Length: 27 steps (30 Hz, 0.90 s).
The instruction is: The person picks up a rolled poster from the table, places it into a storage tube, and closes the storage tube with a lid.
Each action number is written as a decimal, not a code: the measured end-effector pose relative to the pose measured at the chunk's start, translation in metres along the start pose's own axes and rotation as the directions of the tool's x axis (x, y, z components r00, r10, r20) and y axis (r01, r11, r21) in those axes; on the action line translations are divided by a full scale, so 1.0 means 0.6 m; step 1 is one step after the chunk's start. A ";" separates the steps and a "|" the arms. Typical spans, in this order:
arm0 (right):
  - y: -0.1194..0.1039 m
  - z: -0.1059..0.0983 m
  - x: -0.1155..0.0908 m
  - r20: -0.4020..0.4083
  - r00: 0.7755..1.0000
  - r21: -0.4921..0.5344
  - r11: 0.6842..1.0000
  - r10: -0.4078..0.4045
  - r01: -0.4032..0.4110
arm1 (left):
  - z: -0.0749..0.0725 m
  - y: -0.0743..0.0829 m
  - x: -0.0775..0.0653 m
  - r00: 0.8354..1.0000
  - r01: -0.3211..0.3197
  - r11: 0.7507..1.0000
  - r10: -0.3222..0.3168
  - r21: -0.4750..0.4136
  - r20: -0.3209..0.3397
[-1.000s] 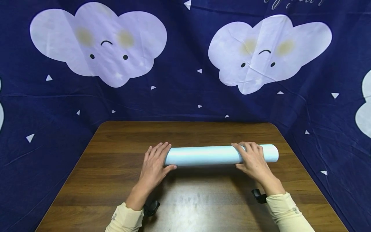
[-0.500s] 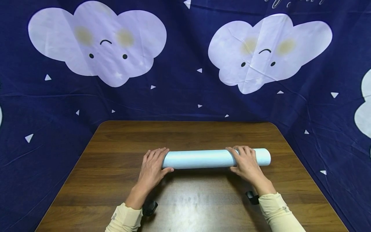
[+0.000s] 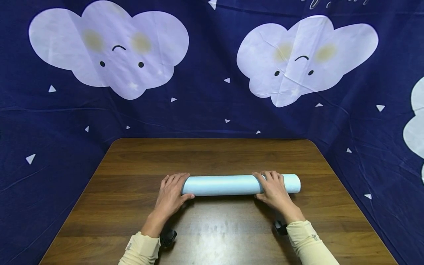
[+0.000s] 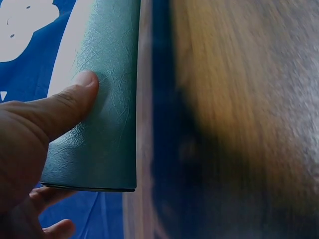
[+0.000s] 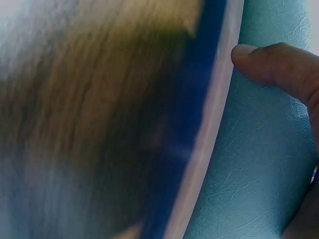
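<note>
A light blue roll of leather-grained sheet [image 3: 222, 185] lies crosswise over the wooden table in the head view. My left hand [image 3: 170, 195] grips its left end, fingers over the far side and thumb along the near side. Toward the right end, my right hand [image 3: 275, 191] holds it the same way, with a short length sticking out beyond the fingers. In the left wrist view the thumb [image 4: 82, 89] presses the creased surface just above the roll's edge. The right wrist view shows the other thumb [image 5: 269, 62] against the roll; most of that hand's fingers are hidden.
The brown wood-grain table [image 3: 212, 158] has rounded far corners. Behind it and along both sides hangs a dark blue cloth [image 3: 205, 110] printed with clouds and small triangles. A black wrist camera [image 3: 168, 238] sits under the left wrist, another [image 3: 280, 227] under the right.
Both hands have brought the roll nearer to the body and somewhat to the left. The grip of each hand on it stays the same.
</note>
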State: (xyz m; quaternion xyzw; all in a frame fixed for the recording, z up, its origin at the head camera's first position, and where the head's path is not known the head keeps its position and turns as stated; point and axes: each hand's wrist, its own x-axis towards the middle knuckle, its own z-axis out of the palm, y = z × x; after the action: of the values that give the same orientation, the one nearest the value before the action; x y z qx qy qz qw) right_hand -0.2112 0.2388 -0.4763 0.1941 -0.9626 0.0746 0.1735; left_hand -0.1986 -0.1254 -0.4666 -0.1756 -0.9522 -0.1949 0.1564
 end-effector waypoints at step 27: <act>-0.018 0.022 -0.001 0.083 0.996 0.004 1.000 0.017 -0.018 | 0.010 -0.022 -0.011 0.998 0.033 0.999 -0.034 0.020 0.053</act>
State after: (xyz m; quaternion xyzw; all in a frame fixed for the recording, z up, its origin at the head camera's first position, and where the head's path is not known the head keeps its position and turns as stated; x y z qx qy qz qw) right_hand -0.2102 0.2263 -0.4879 0.1890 -0.9705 0.0705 0.1323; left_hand -0.1996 -0.1360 -0.4785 -0.1633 -0.9606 -0.1839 0.1294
